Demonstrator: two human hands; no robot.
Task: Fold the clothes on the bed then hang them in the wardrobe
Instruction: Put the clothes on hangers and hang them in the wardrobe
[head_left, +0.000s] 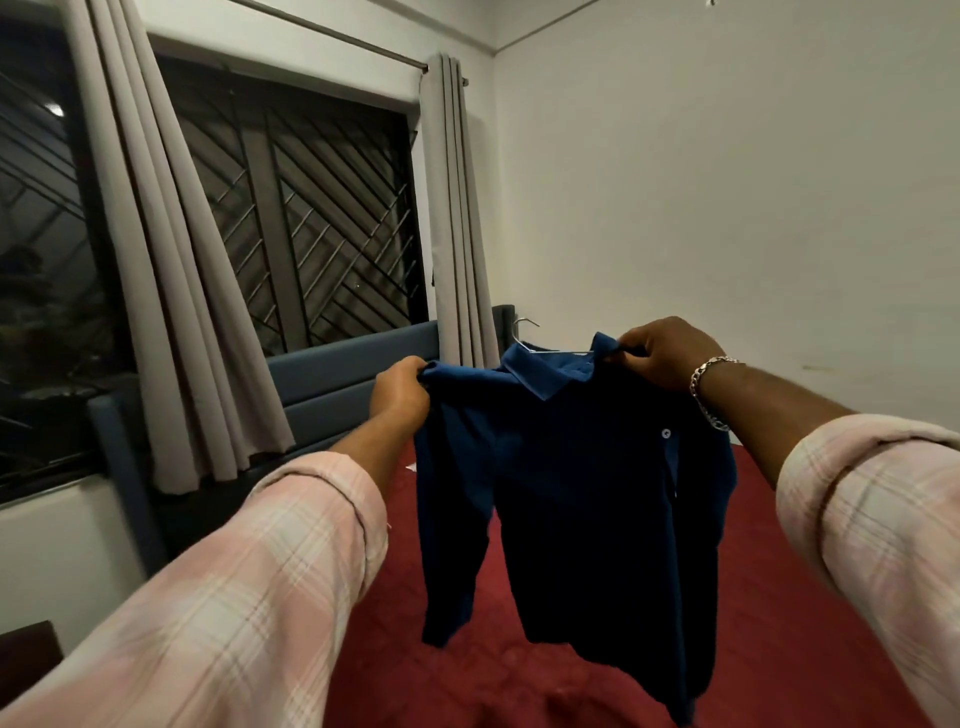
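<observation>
A dark blue polo shirt (582, 499) hangs in the air above the bed, held up by both shoulders. My left hand (400, 389) grips its left shoulder. My right hand (667, 353) pinches the cloth next to the collar on the right. A thin metal hanger (524, 327) sticks its hook out above the collar, its arms inside the shirt's neck. The shirt's sleeves and body hang down freely. The wardrobe is out of view.
The bed has a dark red cover (519, 675) and a blue-grey padded headboard (337, 379). Behind it stand grey curtains (171, 260) and a barred window (311, 218). A white wall (727, 208) runs along the right. A dark piece of furniture (26, 654) shows at the lower left.
</observation>
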